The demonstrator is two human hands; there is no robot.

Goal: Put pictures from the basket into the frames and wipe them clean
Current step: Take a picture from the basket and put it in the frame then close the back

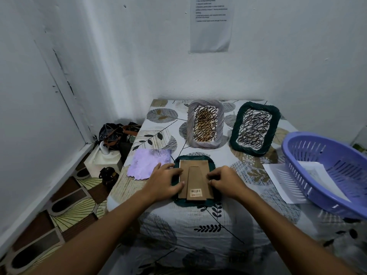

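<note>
Lying face down near the front middle of the leaf-print tablecloth [198,231], the dark green woven-rim picture frame [193,203] is being closed up; its brown cardboard backing with fold-out stand [195,179] faces up. The backing's left edge is pressed by the left hand [165,182], fingers spread fairly flat. The right edge is worked by the right hand [224,180], fingers curled in and apparently pinching at the edge or a tab; the exact contact is hidden.

Behind this frame, two finished frames stand upright: a grey-white woven frame with a brown scribble picture [205,124] and, to its right, a dark green woven frame with a black scribble picture [255,129]. Just left of the face-down frame lies a crumpled lilac wiping cloth [148,162]. Well to its right, a lavender slotted plastic basket [325,171] holds white paper sheets [315,171]; another sheet [278,179] sticks out from under it.

Risks, judged: backing seated crooked if edge pressure is uneven; picture shifted or creased underneath, unseen; tabs bent by forcing; glass smudged against the cloth, so wiping is not yet done.
</note>
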